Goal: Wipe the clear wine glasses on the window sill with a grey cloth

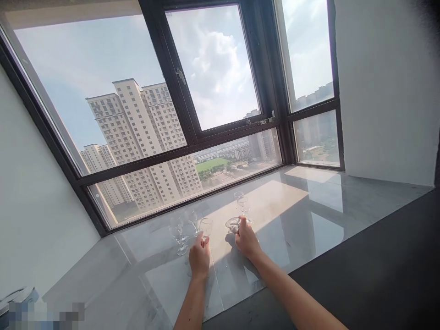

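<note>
On the window sill, my left hand [199, 256] is closed around the lower part of a clear stemmed glass [206, 225], whose bowl stands up above the fingers. My right hand [247, 239] grips a clear glass piece [232, 223] that looks tilted to the left; its full shape is hard to make out. Just left of my left hand stand more stemmed glasses, one in front [178, 233] and another farther back [193, 221]. Behind my right hand is a further stemmed glass [243, 205], its foot partly hidden.
The glossy grey marble sill [165, 284] ends at a dark front edge on the right. A dark-framed window [237, 135] rises behind the glasses. White walls close both sides. A partly blurred object [20, 298] sits at the lower left.
</note>
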`<action>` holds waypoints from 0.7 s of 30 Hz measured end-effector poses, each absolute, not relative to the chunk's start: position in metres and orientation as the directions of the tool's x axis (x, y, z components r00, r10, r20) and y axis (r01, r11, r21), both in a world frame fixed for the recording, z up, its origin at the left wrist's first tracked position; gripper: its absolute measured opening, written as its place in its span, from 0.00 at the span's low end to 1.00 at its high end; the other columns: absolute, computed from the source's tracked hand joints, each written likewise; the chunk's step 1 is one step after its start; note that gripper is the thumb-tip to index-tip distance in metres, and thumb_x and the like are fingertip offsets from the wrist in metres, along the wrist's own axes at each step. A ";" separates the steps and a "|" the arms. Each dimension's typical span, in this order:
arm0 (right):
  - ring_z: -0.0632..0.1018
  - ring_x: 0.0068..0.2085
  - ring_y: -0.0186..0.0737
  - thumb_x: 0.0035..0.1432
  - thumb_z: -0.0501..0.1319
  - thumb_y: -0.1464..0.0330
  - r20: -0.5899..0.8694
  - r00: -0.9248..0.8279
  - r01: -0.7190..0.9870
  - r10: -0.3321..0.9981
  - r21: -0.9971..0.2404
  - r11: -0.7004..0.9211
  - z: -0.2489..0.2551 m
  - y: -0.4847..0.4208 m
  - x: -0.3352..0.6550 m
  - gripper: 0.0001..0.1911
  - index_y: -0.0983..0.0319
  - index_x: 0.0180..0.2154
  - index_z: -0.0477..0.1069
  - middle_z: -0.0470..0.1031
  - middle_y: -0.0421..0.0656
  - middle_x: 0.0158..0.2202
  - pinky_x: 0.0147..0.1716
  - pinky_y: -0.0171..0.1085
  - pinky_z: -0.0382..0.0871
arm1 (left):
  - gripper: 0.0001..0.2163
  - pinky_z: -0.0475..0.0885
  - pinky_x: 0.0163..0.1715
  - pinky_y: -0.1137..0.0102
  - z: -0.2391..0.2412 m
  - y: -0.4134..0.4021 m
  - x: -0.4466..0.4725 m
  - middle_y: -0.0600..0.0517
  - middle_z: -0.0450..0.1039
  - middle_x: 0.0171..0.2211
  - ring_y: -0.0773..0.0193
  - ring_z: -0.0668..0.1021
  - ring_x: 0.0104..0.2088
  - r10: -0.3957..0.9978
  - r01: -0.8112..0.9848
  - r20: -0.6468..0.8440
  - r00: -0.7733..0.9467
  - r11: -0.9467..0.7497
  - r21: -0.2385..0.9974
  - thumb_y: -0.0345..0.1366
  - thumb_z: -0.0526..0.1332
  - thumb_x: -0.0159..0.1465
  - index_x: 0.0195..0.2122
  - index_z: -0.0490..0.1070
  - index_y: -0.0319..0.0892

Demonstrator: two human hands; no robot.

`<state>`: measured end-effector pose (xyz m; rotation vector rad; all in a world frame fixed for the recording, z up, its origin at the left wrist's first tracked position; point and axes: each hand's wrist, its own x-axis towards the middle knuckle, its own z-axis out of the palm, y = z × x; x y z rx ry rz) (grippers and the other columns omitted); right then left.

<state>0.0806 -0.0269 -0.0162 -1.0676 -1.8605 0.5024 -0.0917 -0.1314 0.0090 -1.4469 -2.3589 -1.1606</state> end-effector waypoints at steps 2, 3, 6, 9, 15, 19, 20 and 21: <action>0.72 0.46 0.46 0.48 0.53 0.82 0.594 -0.271 0.340 0.757 -0.677 0.653 -0.014 -0.034 0.078 0.34 0.60 0.58 0.53 0.72 0.47 0.46 0.46 0.43 0.67 | 0.19 0.67 0.33 0.70 0.011 -0.134 -0.087 0.47 0.81 0.35 0.58 0.80 0.34 0.693 0.840 0.503 -0.517 0.298 0.454 0.35 0.54 0.68 0.58 0.71 0.42; 0.72 0.46 0.45 0.48 0.53 0.82 0.642 -0.317 0.290 0.699 -0.636 0.715 -0.012 -0.039 0.076 0.34 0.59 0.57 0.54 0.71 0.46 0.45 0.45 0.43 0.67 | 0.19 0.67 0.34 0.69 0.012 -0.135 -0.085 0.46 0.81 0.36 0.58 0.80 0.35 0.693 0.857 0.516 -0.503 0.321 0.404 0.34 0.54 0.67 0.59 0.71 0.43; 0.70 0.46 0.45 0.46 0.53 0.83 0.728 -0.505 0.194 0.463 -0.427 0.883 -0.006 -0.055 0.069 0.33 0.59 0.55 0.56 0.71 0.46 0.43 0.43 0.41 0.68 | 0.18 0.66 0.39 0.67 0.013 -0.134 -0.076 0.45 0.80 0.40 0.56 0.80 0.38 0.712 0.913 0.571 -0.408 0.328 0.242 0.30 0.55 0.65 0.56 0.73 0.43; 0.69 0.45 0.45 0.45 0.53 0.84 0.744 -0.613 0.116 0.264 -0.246 0.962 0.001 -0.066 0.065 0.31 0.59 0.52 0.60 0.71 0.46 0.42 0.42 0.42 0.69 | 0.17 0.64 0.44 0.64 0.013 -0.131 -0.069 0.46 0.79 0.36 0.55 0.78 0.40 0.729 0.949 0.621 -0.289 0.301 0.090 0.24 0.54 0.63 0.47 0.78 0.42; 0.70 0.45 0.45 0.47 0.50 0.84 0.849 -0.363 0.124 0.385 -0.366 0.922 0.005 -0.059 0.069 0.31 0.59 0.53 0.59 0.70 0.47 0.41 0.43 0.44 0.71 | 0.14 0.62 0.45 0.62 0.014 -0.130 -0.067 0.47 0.76 0.32 0.55 0.75 0.39 0.731 0.972 0.655 -0.191 0.233 0.023 0.23 0.55 0.62 0.39 0.79 0.42; 0.73 0.47 0.44 0.47 0.50 0.83 0.833 -0.102 0.171 0.544 -0.525 0.834 0.000 -0.041 0.080 0.31 0.59 0.53 0.57 0.70 0.47 0.44 0.47 0.46 0.70 | 0.15 0.63 0.44 0.63 0.010 -0.130 -0.073 0.49 0.77 0.34 0.55 0.75 0.40 0.715 0.972 0.662 -0.225 0.217 0.096 0.24 0.56 0.62 0.43 0.79 0.45; 0.73 0.47 0.44 0.47 0.50 0.83 0.819 -0.082 0.171 0.568 -0.550 0.818 -0.002 -0.038 0.082 0.31 0.59 0.53 0.57 0.70 0.47 0.44 0.47 0.46 0.70 | 0.15 0.63 0.44 0.63 0.010 -0.130 -0.075 0.49 0.77 0.34 0.56 0.75 0.40 0.709 0.971 0.667 -0.229 0.212 0.109 0.25 0.56 0.62 0.44 0.79 0.46; 0.73 0.47 0.44 0.46 0.50 0.83 0.807 -0.092 0.162 0.583 -0.566 0.809 -0.003 -0.035 0.084 0.31 0.59 0.53 0.57 0.71 0.47 0.43 0.47 0.46 0.70 | 0.15 0.63 0.43 0.64 0.009 -0.130 -0.076 0.50 0.77 0.35 0.56 0.75 0.40 0.703 0.971 0.672 -0.232 0.206 0.120 0.25 0.57 0.62 0.44 0.79 0.46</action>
